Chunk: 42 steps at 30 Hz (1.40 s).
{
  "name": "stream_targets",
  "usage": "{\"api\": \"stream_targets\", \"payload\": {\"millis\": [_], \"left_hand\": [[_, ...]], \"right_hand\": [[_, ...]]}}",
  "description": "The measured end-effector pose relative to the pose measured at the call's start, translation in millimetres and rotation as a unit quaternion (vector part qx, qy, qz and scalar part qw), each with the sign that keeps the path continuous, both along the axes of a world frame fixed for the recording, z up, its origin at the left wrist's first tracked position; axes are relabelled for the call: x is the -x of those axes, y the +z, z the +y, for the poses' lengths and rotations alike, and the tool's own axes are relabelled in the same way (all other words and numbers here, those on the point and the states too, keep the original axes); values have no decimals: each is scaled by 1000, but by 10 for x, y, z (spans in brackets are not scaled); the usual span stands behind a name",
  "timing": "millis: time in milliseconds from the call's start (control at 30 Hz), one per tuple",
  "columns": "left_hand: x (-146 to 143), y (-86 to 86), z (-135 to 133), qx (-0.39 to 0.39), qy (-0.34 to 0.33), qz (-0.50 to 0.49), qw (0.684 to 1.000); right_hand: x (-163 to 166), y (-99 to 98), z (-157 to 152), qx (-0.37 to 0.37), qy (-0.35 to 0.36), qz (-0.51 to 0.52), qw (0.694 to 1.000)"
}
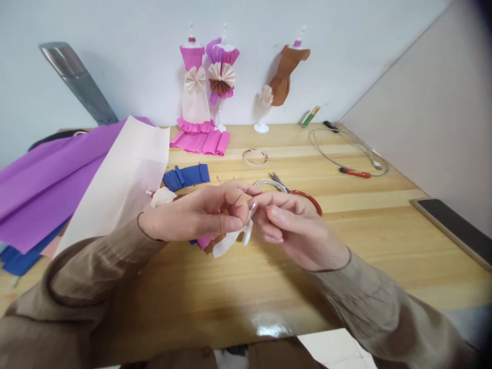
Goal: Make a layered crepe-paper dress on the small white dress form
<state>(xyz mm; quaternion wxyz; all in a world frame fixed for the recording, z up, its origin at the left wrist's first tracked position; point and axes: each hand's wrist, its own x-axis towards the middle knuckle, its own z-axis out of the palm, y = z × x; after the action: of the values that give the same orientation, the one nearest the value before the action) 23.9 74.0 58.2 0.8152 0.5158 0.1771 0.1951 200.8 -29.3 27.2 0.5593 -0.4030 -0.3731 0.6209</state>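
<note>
My left hand [207, 211] and my right hand [298, 223] meet above the middle of the table, both with fingers closed in a pinch. Between their fingertips is a small shiny whitish strip [252, 209]; its exact kind is too small to make out. Just under the fingers shows a white disc-like piece [248, 233]. Partly hidden behind my left hand lie crumpled paper scraps in cream [226, 245], pink and brown. A cream paper piece [163, 197] sticks out past my left wrist. Beyond my right hand rest scissors [307, 199] with orange-red handles.
Small dress forms in pink-and-cream [195, 87], purple-pink [222, 72] and brown paper [284, 77] stand by the wall. Purple paper sheets [57, 174] lie left, near folded blue paper [186, 176]. A ring [254, 157], a cable [319, 146], a red-handled tool [354, 172] and a phone [453, 228] lie about.
</note>
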Motion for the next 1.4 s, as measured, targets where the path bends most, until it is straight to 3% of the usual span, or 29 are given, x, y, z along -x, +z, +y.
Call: {"api": "stream_targets", "payload": {"millis": [67,133,267,367,467,533,567,633,667,700,733,800,867,1100,1233,1400], "left_hand": [[1,-12,-9,-68,-80,41,994],[0,-38,-21,-105,-96,65,988],[-16,-68,-69,-109,-22,77,991],[20,-17,-95,-130,26,80,988],[143,43,-136,-210,160,82,961],[238,20,-214,-329,246,134,902],[275,-23,-269,-416,261,186,851],[318,-163,-390,-611,219,315,692],[327,-248,-443,-678,189,371,605],[331,-333,-483,-728,164,390,539],[333,-409,-506,-755,153,398,498],[343,-506,-508,-775,156,396,467],[361,-523,-466,-770,171,379,483],[407,-416,-314,-653,144,385,636],[421,-422,-265,-581,130,409,692],[403,-381,-225,-487,115,399,768]], "right_hand": [[18,-19,14,-10,-29,2,1000],[45,-31,4,-36,-73,-8,997],[108,-21,-48,-116,-175,-42,977],[91,8,-90,-147,-203,-29,968],[12,23,-166,-208,-252,-61,943],[-23,1,-239,-282,-281,-209,893],[-22,-25,-276,-328,-268,-308,852],[22,-111,-334,-412,-208,-477,748],[61,-171,-352,-449,-177,-527,700],[107,-238,-361,-481,-160,-558,657],[155,-309,-362,-503,-159,-576,624],[244,-439,-347,-527,-165,-597,582],[310,-515,-319,-528,-170,-616,560],[436,-474,-143,-484,-210,-652,545],[478,-544,-23,-484,-214,-685,501],[470,-607,14,-475,-191,-713,479]]}}
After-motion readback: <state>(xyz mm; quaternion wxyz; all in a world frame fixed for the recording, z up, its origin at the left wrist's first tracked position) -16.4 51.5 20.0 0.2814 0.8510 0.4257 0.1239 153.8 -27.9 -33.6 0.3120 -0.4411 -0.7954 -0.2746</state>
